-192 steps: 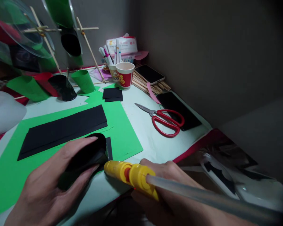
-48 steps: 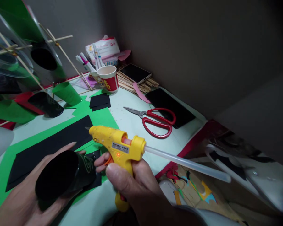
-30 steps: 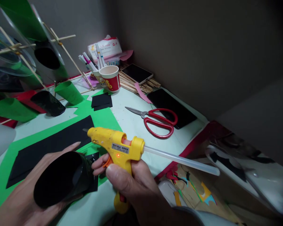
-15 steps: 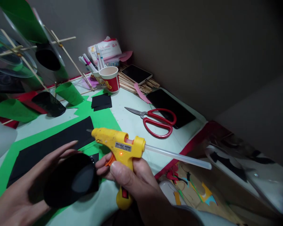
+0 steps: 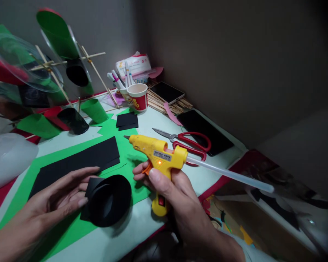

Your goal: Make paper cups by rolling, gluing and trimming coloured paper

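My right hand (image 5: 175, 193) is wrapped round the handle of a yellow hot glue gun (image 5: 158, 156), fingers by its orange trigger. A small light glows on the gun, and a clear glue stick (image 5: 229, 173) sticks out of its back. The nozzle points left, above the green sheet (image 5: 133, 160). Thumb and fingers of my left hand (image 5: 60, 196) pinch the side of a black paper tube (image 5: 109, 200), which has a flat black piece at its edge. The tube's round opening faces me. Beyond that hand lies a long black paper strip (image 5: 76, 163).
Red-handled scissors (image 5: 191, 140) lie by a black tablet-like slab (image 5: 207, 133). Farther back are a red paper cup (image 5: 138, 98), markers, wooden sticks (image 5: 155, 100) and a phone (image 5: 167, 92). A stick frame with paper tubes (image 5: 57, 36) stands at the left. Small black squares (image 5: 127, 120) lie mid-table.
The black tube has turned and shifted right, its flat black piece now on the left by my left thumb. The glue gun has moved up and right in view. The camera view has shifted left.
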`<state>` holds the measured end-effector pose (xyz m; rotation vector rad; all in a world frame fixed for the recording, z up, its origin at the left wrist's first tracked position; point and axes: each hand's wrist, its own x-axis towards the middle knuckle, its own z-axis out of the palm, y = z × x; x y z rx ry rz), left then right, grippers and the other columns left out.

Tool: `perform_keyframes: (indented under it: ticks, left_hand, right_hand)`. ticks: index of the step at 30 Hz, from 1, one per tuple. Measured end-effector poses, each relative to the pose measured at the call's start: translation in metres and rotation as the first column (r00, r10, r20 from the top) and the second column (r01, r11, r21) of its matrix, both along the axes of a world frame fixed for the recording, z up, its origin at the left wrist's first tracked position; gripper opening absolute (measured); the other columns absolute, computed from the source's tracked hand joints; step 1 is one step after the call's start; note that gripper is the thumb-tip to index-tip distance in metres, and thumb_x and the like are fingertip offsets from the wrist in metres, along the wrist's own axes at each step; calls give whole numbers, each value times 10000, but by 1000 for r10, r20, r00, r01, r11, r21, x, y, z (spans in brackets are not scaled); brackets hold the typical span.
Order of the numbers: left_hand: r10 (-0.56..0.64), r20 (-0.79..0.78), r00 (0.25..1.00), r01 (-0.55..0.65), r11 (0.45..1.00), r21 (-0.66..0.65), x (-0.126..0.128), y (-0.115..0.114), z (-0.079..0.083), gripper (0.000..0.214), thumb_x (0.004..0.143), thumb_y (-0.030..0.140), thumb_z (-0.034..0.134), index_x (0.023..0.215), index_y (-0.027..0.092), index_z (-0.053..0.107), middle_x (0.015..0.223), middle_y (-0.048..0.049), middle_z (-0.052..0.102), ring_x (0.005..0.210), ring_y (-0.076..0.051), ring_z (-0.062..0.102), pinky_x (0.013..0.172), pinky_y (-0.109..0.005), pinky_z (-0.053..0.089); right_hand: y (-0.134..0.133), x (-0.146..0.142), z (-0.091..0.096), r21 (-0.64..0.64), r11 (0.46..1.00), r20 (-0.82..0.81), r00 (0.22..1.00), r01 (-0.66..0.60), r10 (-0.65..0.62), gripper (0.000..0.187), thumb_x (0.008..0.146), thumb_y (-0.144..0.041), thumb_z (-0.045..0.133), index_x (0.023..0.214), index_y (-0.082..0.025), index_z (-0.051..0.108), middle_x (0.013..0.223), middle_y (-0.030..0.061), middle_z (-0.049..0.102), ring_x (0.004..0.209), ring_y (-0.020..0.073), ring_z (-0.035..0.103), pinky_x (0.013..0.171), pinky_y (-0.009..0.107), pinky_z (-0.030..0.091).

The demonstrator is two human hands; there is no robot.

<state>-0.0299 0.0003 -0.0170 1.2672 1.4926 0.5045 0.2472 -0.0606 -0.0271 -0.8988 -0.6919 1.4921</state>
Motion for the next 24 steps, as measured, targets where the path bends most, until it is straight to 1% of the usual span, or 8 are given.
perform_keyframes:
  ticks: [4,9,11,13,16,20,22,24]
  left_hand:
    - [13,45,999,-12,1000,-15,2,2,0,564,762,492,820,1290,449,627,1078,92,745,1136,-204,636,853,-120,512]
    - [55,55,997,-58,998,37,19,-5,12,531,749,517,837,1244,403,680,1116,70,759,1179,-194,618,850,-93,515]
    - [92,52,994,-95,994,51,24,-6,17,497,756,528,831,1213,379,706,1069,58,765,1131,-183,645,826,-88,528]
    - [116,40,992,-118,992,39,27,-7,21,532,732,547,843,1212,355,715,1044,34,758,1102,-179,661,808,-87,532]
    - [133,27,991,-134,991,21,25,-9,23,639,690,564,857,1264,341,685,1170,-6,739,1192,-215,647,842,-122,545]
    - [148,133,980,-145,989,-29,24,-17,23,631,755,565,799,1325,383,597,1251,4,726,1241,-226,642,891,-158,555]
    - [183,160,970,-177,983,-54,25,-23,23,653,756,575,794,1344,396,571,1307,11,715,1263,-224,636,880,-147,560]
    - [227,180,957,-214,972,-93,27,-28,23,690,742,587,799,1361,395,561,1371,2,700,1278,-253,642,868,-176,588]
  right_hand:
    - [9,3,-5,8,1000,117,993,-10,9,341,985,-526,620,1129,-233,716,1140,47,723,1116,237,649,1022,382,465]
    - [9,-2,-9,49,999,102,995,12,-17,312,1000,-509,612,1105,-237,721,1147,44,714,1131,244,643,1047,411,445]
    - [6,-4,-9,66,998,83,997,2,-8,290,1015,-485,599,1118,-237,709,1166,47,708,1138,243,638,1056,417,440]
    - [3,-6,-8,50,999,89,996,-7,2,289,1025,-485,582,1129,-244,702,1181,50,707,1154,246,628,1067,421,425]
    - [-3,-9,-5,17,1000,104,995,9,-10,315,1008,-516,590,1144,-254,702,1212,56,703,1186,266,611,1095,435,391]
    - [-10,-13,-4,-28,999,48,998,36,-35,388,972,-554,618,1191,-243,698,1260,90,695,1247,315,588,1136,474,364]
    - [-13,-16,-5,-57,997,15,999,53,-52,413,956,-565,636,1208,-243,697,1278,101,693,1273,338,580,1157,494,355]
    - [-15,-19,-6,-38,997,5,998,64,-64,409,955,-556,640,1206,-239,702,1273,117,698,1264,357,592,1151,524,370]
